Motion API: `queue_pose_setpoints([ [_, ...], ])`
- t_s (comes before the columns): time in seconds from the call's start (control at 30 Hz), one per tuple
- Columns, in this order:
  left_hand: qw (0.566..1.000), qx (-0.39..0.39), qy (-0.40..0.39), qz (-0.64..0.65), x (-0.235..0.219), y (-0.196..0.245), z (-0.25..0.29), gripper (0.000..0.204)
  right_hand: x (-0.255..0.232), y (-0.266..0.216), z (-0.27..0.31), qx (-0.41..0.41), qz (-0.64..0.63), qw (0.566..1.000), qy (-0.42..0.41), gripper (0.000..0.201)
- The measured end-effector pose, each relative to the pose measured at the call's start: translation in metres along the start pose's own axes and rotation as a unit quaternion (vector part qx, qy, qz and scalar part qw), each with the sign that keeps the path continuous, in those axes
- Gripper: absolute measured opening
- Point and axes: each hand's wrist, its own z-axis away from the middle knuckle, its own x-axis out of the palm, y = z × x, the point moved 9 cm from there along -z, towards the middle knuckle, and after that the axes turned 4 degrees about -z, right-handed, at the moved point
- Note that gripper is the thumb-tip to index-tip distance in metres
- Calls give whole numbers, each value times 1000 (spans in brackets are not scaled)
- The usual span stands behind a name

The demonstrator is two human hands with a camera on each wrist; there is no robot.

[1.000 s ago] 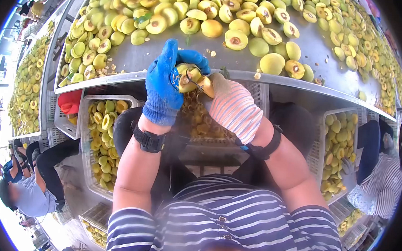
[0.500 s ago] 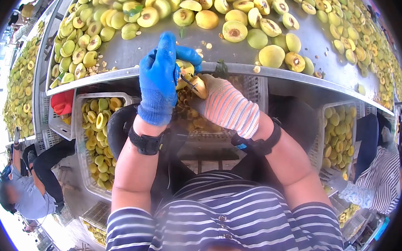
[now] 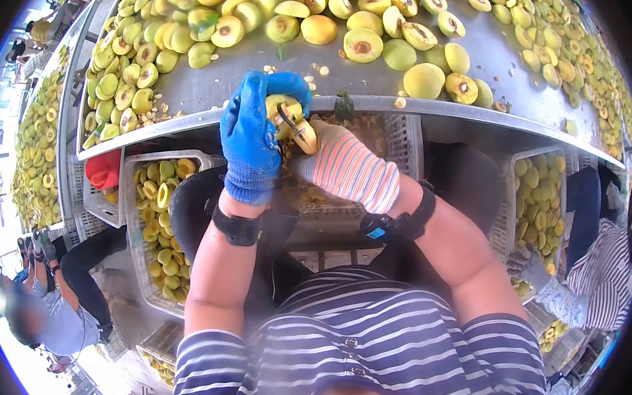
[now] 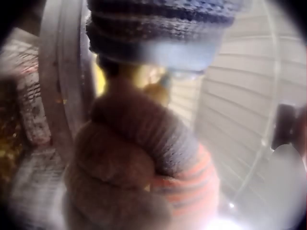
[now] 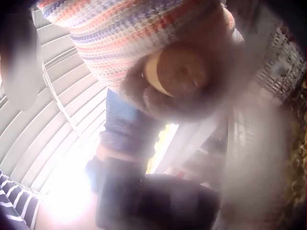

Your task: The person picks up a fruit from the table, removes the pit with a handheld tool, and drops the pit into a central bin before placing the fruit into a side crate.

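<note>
Holding fruit (image 3: pixel 274 106) is the left hand (image 3: pixel 252 130); only wrist views show ribbed ceiling (image 4: pixel 235 96).

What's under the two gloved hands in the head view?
A crate holding yellowish fruit pieces shows below the left hand and right hand. The hands and table edge hide parts of it; its bottom can't be seen under the pieces.

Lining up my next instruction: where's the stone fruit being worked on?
In the head view, the stone fruit sits above centre, slightly left, held in the left hand beside the metal-tipped tool in the right hand.
</note>
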Motion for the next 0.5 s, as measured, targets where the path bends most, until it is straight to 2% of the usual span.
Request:
queue_pose_setpoints([
  [0.03,999,-18,-2,42,0,-5,0,40,1,0,0,-2,15,1000,13,24],
  [0.07,999,-48,3,22,-1,-9,0,40,2,7,1,31,10,999,-2,25],
  [0.13,994,-107,13,-16,-2,-13,-2,39,-1,2,3,32,-21,999,-5,24],
  [0.27,985,2,42,-166,2,6,-5,39,5,-1,1,3,-113,992,-48,24],
  [0.33,979,41,43,-196,6,15,-4,36,1,-2,3,-8,-156,988,-11,24],
  [0.37,970,84,38,-224,10,21,-4,36,-1,-1,4,-14,-178,984,7,24],
  [0.43,944,170,29,-281,16,33,-2,35,0,-3,-1,-62,-70,995,21,24],
  [0.47,936,183,19,-301,18,34,-3,35,1,-5,-1,-85,-16,996,27,23],
  [0.5,927,195,10,-320,20,34,-3,34,2,-5,1,-67,-46,997,9,23],
])
